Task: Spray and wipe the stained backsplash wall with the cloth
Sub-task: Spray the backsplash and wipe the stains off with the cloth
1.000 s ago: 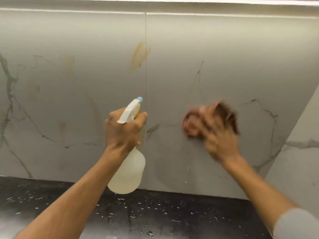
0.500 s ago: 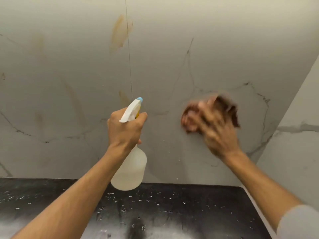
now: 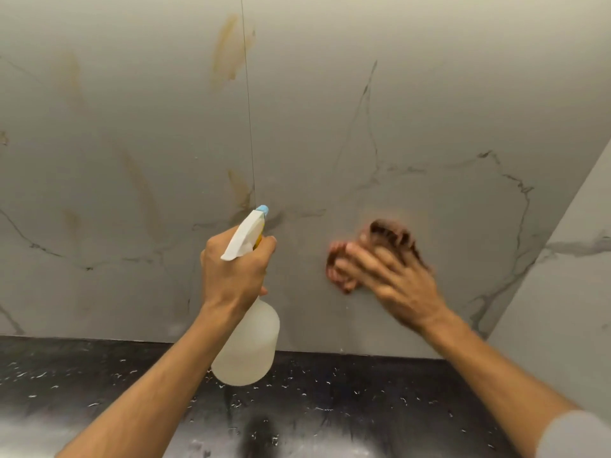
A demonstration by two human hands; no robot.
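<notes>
Scrubbing the backsplash wall (image 3: 429, 104) near its right corner, the right hand (image 3: 401, 285) presses a brown cloth (image 3: 390, 231) flat, fingers spread. The left hand (image 3: 233, 271), fingers curled round the spray bottle (image 3: 248, 348) neck, aims the nozzle at tan stains (image 3: 226, 51) beside the panel seam, seemingly ready to spray next.

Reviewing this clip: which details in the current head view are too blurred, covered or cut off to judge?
- Brown cloth: motion blur and the right hand over it hide its shape and folds.
- Wall under that cloth: covered, so any stain there is unseen.
- Translucent white spray bottle: the left hand covers its trigger; fill level unclear.
- Orange-brown stain: its top is cut off by the upper frame edge.
</notes>
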